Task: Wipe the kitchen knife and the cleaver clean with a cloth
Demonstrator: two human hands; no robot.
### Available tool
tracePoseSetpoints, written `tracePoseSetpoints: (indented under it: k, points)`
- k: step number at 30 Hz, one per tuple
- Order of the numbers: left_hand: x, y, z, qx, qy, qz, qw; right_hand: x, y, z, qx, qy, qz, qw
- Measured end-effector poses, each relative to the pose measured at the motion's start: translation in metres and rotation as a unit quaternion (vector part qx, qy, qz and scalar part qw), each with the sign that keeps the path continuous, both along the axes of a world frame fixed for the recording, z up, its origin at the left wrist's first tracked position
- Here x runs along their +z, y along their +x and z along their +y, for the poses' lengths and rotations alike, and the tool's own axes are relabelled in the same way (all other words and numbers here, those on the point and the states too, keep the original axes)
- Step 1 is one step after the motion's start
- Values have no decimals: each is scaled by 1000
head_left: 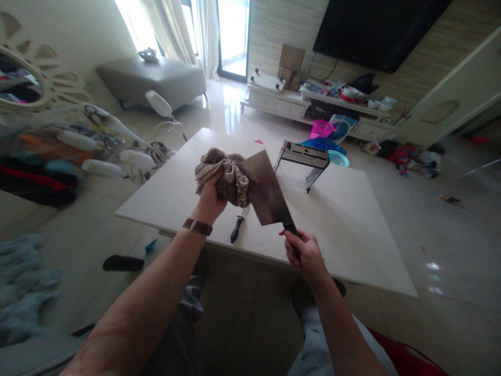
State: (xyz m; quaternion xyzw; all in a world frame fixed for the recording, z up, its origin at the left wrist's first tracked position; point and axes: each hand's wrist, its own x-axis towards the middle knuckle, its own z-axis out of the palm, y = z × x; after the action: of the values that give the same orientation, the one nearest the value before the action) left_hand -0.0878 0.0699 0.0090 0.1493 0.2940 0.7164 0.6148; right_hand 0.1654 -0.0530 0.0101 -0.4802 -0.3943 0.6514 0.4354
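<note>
The right hand [307,253] has its fingers closed around the handle of the cleaver [266,190], held above the near part of the table [352,230], while the left hand [211,201] grips a bunched cloth [227,175] that presses against the blade's left edge.

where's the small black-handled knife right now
In the head view the small knife lies on the pale table near its front edge, just below the cloth in the left hand and left of the cleaver.
</note>
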Motion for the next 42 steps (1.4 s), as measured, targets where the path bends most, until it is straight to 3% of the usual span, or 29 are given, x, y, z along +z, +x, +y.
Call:
tracePoseSetpoints:
  k: [3,9,13,22,27,32,36,42]
  points:
    - [0,5,-7,-38,-23,1,999,4,-1,3,-42,-13,52,998]
    - [0,40,-30,-191,-88,34,977,5,-7,6,-56,-16,55,997]
    - [-4,57,-36,-217,-100,44,970,1,-10,6,-41,-19,32,998]
    - [-2,43,-23,-113,-99,22,988,-4,-4,7,21,-9,-21,1000]
    - [1,12,-5,-18,-54,10,998,-3,0,3,52,-7,-41,998]
    - [-1,-9,2,38,16,1,999,3,1,0,21,-13,-2,1000]
    - [-1,-2,-5,-15,-3,7,1000,6,2,4,-40,-24,76,996]
    - [3,31,-25,-174,-75,43,981,5,-3,9,-68,-18,101,992]
